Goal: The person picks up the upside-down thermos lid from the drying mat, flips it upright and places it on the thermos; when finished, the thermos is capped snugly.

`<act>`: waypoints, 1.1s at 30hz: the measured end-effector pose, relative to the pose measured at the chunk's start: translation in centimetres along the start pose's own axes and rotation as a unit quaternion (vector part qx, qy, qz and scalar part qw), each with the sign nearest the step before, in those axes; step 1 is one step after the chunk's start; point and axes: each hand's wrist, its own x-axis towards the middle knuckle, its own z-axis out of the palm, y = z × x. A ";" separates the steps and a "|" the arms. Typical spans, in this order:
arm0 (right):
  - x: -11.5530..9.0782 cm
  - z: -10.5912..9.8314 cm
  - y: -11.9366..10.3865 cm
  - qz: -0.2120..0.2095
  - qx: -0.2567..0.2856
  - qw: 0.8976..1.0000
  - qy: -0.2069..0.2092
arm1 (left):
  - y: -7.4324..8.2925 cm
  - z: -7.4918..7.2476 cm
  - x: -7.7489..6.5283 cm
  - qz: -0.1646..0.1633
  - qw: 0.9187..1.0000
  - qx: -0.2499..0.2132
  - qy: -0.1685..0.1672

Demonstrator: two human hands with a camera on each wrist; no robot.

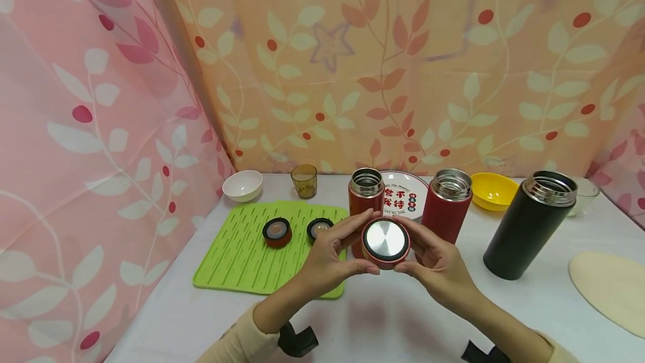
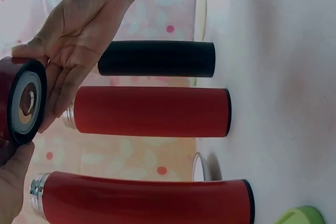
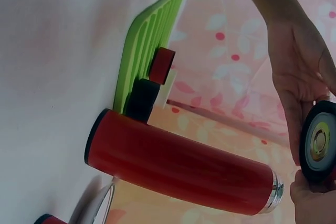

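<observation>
Both hands hold a round red lid (image 1: pixel 386 241) up in front of me, its black-ringed side with a shiny metal centre facing the head camera. My left hand (image 1: pixel 325 256) grips the lid's left edge between fingers and thumb. On the opposite edge, my right hand (image 1: pixel 438 265) pinches it the same way. Behind the hands stand two uncapped red vacuum flasks, a left one (image 1: pixel 366 200) partly hidden by my left hand and a right one (image 1: pixel 447 206). An uncapped black flask (image 1: pixel 529 226) stands farther right.
On the left, a green draining mat (image 1: pixel 229 268) bears a red lid (image 1: pixel 277 232) and a black lid (image 1: pixel 319 228). Along the back are a white bowl (image 1: pixel 243 186), an amber glass (image 1: pixel 304 181), a printed plate (image 1: pixel 403 195) and a yellow bowl (image 1: pixel 494 191). A cream round mat (image 1: pixel 612 290) lies right.
</observation>
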 end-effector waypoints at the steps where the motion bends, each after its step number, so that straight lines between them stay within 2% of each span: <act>1: 0.0 0.1 0.0 -0.006 0.000 1.000 0.001 | 0.0 0.0 0.1 0.001 1.000 0.005 0.002; 5: 0.3 0.1 0.1 -0.011 -0.010 1.000 -0.001 | 0.0 0.1 0.3 0.009 0.999 0.030 0.015; 8: 0.8 0.0 0.3 0.004 -0.026 1.000 -0.005 | 0.1 -0.3 0.7 0.016 0.998 0.047 0.037; 11: 1.4 -0.1 0.8 0.036 -0.038 0.999 -0.004 | 0.3 -1.0 1.4 0.015 0.995 0.047 0.083; 15: 2.2 0.2 2.0 0.082 -0.065 0.994 0.004 | 0.0 -2.5 3.0 0.003 0.988 0.032 0.153; 18: 2.8 0.5 3.0 0.108 -0.093 0.990 0.017 | -0.6 -3.4 4.3 -0.016 0.983 0.019 0.183; 24: 4.2 1.1 4.5 0.132 -0.110 0.985 0.034 | -2.1 -4.1 6.2 -0.055 0.980 0.000 0.192; 33: 5.3 2.0 5.8 0.140 -0.091 0.985 0.046 | -3.1 -3.9 7.3 -0.085 0.981 0.002 0.174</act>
